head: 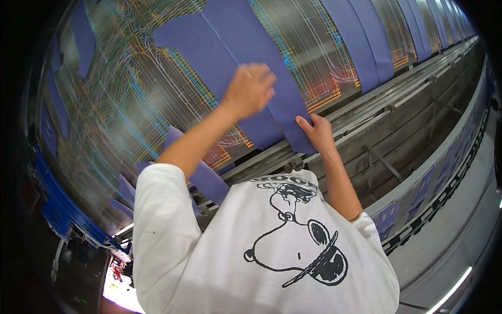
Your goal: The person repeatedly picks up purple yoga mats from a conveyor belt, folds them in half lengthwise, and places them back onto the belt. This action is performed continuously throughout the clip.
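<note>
Two purple fabric pieces lie side by side on the metal table before me. My left hand (pixel 251 90), blurred and with its fingers curled, is over the seam between them; whether it touches the cloth or holds anything I cannot tell. My right hand (pixel 318 131) grips the near end of the right fabric piece (pixel 270 78), thumb on top and fingers out of sight. That end hangs a little past the table's edge. The left fabric piece (pixel 200 55) widens to a curved, pointed outline at its far side.
Paint lines cover the metal table (pixel 149 106). More purple pieces (pixel 364 47) lie along it to the right, and others (pixel 82 43) at the left. A metal rail (pixel 353 114) runs along the near edge. Another purple strip (pixel 208 182) hangs over the edge by my left arm.
</note>
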A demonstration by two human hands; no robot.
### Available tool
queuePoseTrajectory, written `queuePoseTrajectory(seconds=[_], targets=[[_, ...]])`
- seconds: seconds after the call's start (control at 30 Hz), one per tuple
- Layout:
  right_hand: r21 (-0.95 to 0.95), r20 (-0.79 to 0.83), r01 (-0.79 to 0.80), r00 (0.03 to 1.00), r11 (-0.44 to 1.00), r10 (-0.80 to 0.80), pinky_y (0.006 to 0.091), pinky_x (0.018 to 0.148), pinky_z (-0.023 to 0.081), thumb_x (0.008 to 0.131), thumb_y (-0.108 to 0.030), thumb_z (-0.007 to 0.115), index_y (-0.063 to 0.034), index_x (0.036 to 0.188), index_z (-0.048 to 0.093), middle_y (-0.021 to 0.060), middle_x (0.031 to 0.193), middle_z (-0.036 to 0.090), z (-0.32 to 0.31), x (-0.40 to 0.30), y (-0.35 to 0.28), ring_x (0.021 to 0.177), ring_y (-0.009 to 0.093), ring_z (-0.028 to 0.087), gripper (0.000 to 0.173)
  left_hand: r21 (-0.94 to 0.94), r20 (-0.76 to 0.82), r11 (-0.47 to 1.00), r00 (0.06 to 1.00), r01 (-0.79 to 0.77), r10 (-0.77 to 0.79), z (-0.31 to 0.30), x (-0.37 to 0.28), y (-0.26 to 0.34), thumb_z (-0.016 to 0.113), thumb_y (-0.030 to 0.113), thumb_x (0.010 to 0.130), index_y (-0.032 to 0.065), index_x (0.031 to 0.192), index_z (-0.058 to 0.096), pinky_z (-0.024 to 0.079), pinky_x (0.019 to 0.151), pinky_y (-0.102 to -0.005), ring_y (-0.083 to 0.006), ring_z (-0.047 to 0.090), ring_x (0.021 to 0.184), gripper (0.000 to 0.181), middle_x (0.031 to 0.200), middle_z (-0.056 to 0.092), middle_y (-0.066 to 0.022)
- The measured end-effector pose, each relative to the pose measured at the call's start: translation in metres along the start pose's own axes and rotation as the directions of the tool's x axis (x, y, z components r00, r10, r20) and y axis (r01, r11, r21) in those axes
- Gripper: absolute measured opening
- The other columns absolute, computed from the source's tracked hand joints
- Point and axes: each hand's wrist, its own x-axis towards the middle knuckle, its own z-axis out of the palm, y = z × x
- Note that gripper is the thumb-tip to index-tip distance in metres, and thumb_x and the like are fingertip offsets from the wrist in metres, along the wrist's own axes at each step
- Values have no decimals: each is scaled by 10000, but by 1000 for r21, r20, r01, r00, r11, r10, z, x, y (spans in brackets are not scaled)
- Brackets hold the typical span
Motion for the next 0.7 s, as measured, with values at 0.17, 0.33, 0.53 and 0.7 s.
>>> queuePoseTrajectory(seconds=[0.17, 0.33, 0.53, 0.7], targets=[[-373, -212, 215, 927, 902, -309, 457, 740, 505, 898, -306, 815, 22, 897, 668, 178, 867, 678, -8, -15, -29, 786, 358, 638, 360, -173, 175, 973, 968, -151, 181, 50, -63, 70, 753, 356, 871, 93, 1155, 672, 424, 1020, -427, -266, 573, 1188, 396, 1252, 613, -100], [-405, 12, 476, 857, 781, -516, 495, 893, 501, 903, -215, 787, -19, 1078, 693, 182, 1066, 661, -14, -44, -20, 1019, 401, 626, 279, 59, 12, 990, 992, 125, -126, 45, 12, -28, 710, 365, 925, 94, 1245, 673, 454, 1034, -482, -333, 599, 1220, 421, 1330, 614, -135], [-568, 196, 534, 827, 626, -527, 570, 1149, 395, 978, -363, 692, -14, 1161, 725, 210, 1148, 704, 17, -49, 10, 1177, 395, 643, 395, 281, -48, 834, 875, 474, -481, 20, 109, -142, 524, 485, 1061, 117, 1518, 525, 351, 1187, -524, -392, 429, 1465, 587, 1568, 474, -194], [-694, 332, 494, 865, 524, -376, 586, 1160, 364, 1026, -458, 568, -38, 1073, 778, 198, 1118, 763, 45, -25, 21, 1093, 359, 693, 472, 362, 1, 818, 878, 446, -479, 62, 53, -83, 431, 605, 1071, 48, 1674, 256, 113, 1300, -571, -451, 143, 1612, 839, 1725, 194, -289]])
